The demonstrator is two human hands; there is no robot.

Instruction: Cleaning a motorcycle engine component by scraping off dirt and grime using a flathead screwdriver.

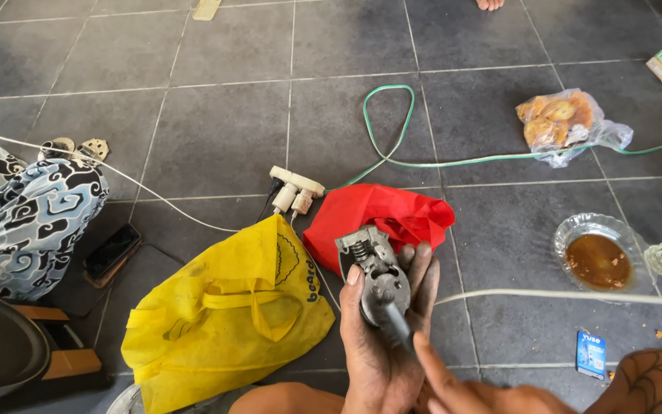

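From the head view, we saw the left hand [381, 337] at the lower middle of the frame, palm up, clenched around a grey metal part [375, 272] with a spring and small fittings showing at its top. The right hand [465, 387] came in from the lower right corner, pinching a thin tool [396, 326] whose tip met the part near its middle. So both hands were grasping: the left the part, the right the tool.

Just above the part lay a red bag [400, 211], and to its left a yellow bag [227, 314]. A white plug strip [296, 188] sat above the bags, with a green cable [392, 146] looping away toward the upper middle. At the right edge stood a glass dish [599, 257] holding brown liquid, with a bag of bread [561, 123] above it.

We judged the main risk to be the tool slipping off the part and jabbing the left palm or fingers, since the part rested in the bare hand with nothing bracing it. The spring also looked exposed; if a fitting came loose it could jump out and get lost among the bags on the tiles [224, 130]. A white cord [568, 295] ran just to the right of the hands and could snag a wrist.
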